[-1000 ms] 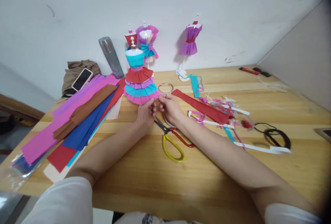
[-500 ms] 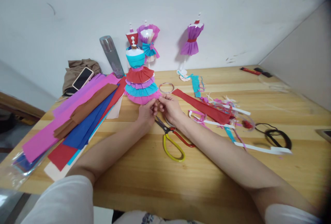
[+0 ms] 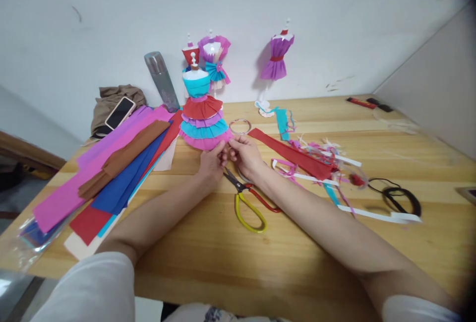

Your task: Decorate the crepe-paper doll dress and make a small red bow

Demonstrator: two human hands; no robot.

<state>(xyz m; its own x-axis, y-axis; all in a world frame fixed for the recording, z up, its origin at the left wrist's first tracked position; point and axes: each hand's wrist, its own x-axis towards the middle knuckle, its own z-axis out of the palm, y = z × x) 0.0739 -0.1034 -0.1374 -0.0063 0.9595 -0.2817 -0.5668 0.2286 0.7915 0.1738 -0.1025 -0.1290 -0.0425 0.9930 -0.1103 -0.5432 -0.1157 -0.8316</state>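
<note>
Head view: tiered dress (image 3: pixel 203 108) upright over tabletop (image 3: pixel 186 262), long axis vertical. Right hand (image 3: pixel 246 157) pinches the pink hem (image 3: pixel 204 142) at the dress's near right edge. Left hand (image 3: pixel 212 164), nearer the dress's midline, has fingers curled at that hem; grip cannot be told. Dress stands just beyond both hands; scissors (image 3: pixel 241 194) lie before it, blades toward it.

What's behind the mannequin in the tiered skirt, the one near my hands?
Behind the tiered-skirt mannequin stand a red-topped mannequin and a blue-bowed mannequin. It hides nearly everything below the red top, which can't be made out, and part of the other.
</note>
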